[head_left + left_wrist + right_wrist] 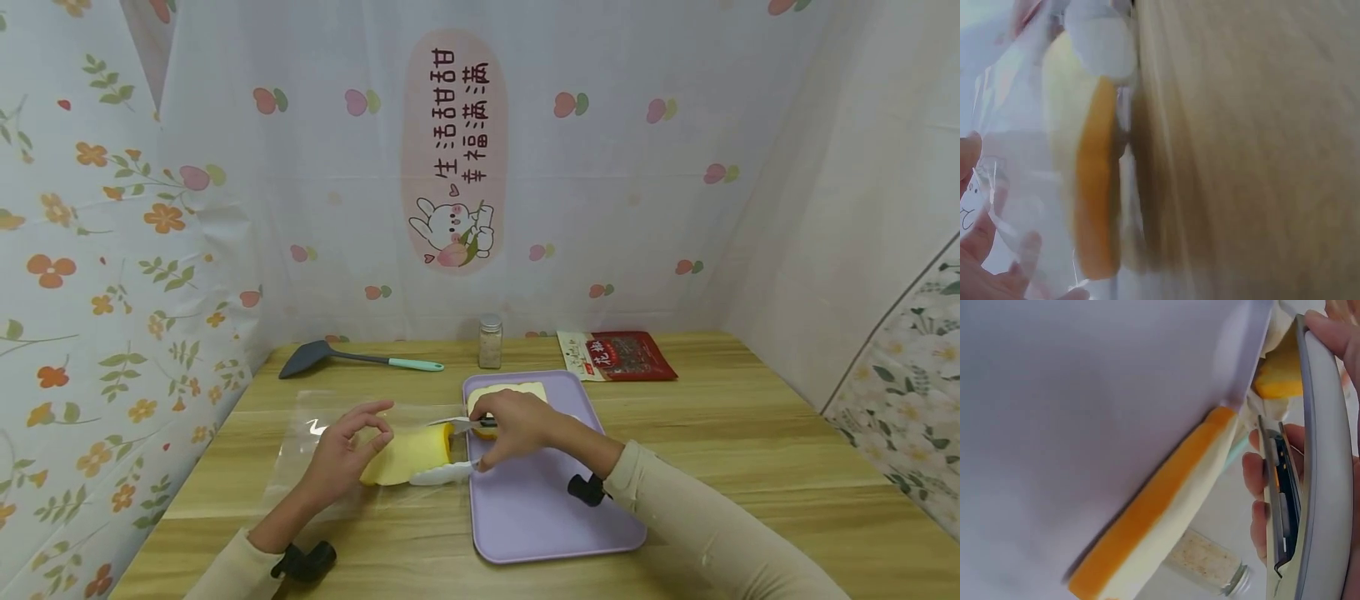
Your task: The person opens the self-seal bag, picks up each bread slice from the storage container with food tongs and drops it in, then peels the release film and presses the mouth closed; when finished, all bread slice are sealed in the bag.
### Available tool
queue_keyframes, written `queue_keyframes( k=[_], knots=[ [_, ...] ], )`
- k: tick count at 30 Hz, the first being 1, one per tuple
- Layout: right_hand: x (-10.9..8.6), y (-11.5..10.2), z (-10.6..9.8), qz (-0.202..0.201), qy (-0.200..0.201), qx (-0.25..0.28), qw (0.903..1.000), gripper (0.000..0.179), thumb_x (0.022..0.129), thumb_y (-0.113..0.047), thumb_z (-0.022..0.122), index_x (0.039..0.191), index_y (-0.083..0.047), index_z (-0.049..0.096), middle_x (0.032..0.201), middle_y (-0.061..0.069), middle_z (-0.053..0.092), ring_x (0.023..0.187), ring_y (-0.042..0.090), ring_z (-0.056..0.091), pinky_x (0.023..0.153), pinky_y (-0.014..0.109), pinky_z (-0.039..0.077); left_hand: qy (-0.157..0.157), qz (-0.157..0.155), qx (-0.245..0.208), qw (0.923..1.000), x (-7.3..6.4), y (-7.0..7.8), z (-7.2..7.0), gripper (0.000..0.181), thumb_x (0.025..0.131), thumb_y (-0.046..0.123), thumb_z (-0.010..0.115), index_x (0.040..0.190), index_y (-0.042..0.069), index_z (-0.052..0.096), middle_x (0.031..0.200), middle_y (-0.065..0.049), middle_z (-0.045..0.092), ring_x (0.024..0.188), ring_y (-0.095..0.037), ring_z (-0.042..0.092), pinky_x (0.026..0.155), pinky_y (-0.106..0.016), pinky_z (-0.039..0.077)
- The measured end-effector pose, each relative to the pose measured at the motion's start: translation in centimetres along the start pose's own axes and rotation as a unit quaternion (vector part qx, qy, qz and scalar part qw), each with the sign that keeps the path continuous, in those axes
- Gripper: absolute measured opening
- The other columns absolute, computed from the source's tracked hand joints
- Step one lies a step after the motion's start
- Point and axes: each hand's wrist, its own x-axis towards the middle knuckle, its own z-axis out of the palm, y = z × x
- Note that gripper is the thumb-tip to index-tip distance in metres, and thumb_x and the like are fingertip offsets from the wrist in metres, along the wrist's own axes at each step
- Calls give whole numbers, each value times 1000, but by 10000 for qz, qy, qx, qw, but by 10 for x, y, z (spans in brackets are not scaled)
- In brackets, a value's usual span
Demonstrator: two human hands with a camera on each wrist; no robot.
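Observation:
My right hand (pixel 519 422) grips a pair of white-and-grey tongs (pixel 1327 456), whose arms point left across the tray's edge. Between the tongs' ends is a bread slice (pixel 408 454) with an orange-yellow crust. A clear plastic bag (pixel 296 450) lies around the slice, and its film shows in front of the crust in the left wrist view. My left hand (pixel 341 457) pinches the bag between thumb and fingers. Another bread slice (pixel 1160 512) rests on the purple tray (pixel 555 508), partly covered by my right hand in the head view.
At the back stand a glass jar with a metal lid (pixel 491 343) and, lying flat, a red-and-white packet (pixel 626 357). A dark spatula with a mint handle (pixel 352 357) lies at the back left. Printed curtains (pixel 600 167) enclose the wooden table (pixel 750 433).

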Motion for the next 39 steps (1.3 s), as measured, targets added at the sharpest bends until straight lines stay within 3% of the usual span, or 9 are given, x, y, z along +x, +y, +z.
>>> queue_keyframes(
  k=[2,7,9,14,21,31,39],
  knots=[
    [0,0,-1,46,-29,-1,10000,63,64,-52,86,113,-16,68,103,-8,67,83,9,55,68,26,45,29,-2,27,10000,1,1,-1,6,94,7,68,89,10,69,131,-14,62,127,-39,52,91,-52,48],
    [1,-1,-3,-16,-68,20,10000,65,64,-53,86,115,-17,68,106,-7,67,88,10,57,70,27,47,51,-169,-54,9998,1,2,-1,5,94,9,68,89,9,68,132,-15,62,127,-42,51,84,-66,45],
    [3,-3,-3,-48,-45,53,10000,66,63,-54,85,116,-17,68,107,-8,67,92,11,59,73,27,47,57,-187,-73,9998,1,2,-1,5,94,8,68,90,8,68,131,-16,62,127,-42,51,88,-72,41],
    [6,-8,2,-16,27,-5,10000,71,63,-59,84,118,-18,68,108,-9,66,95,10,58,72,27,48,115,-118,-32,9999,0,3,-1,5,93,5,68,89,8,67,130,-17,62,126,-40,52,96,-68,39],
    [8,-8,4,149,31,-174,9997,70,62,-58,85,116,-17,69,105,-10,65,89,6,56,70,26,47,147,-80,95,9998,1,7,-2,8,94,7,67,89,13,66,131,-13,63,126,-41,53,88,-77,38],
    [11,-11,3,144,38,-100,9998,72,63,-58,85,120,-15,68,110,-8,66,93,8,56,72,27,48,63,-282,-130,9995,0,10,-1,7,95,7,67,90,12,67,130,-11,64,128,-38,52,90,-78,35],
    [11,-15,8,-12,124,-402,9991,80,57,-62,85,119,-15,68,105,-7,63,88,7,53,69,26,46,96,-132,110,9998,0,2,-1,6,95,7,67,91,3,67,129,-15,64,126,-39,53,100,-65,37]
  ],
)
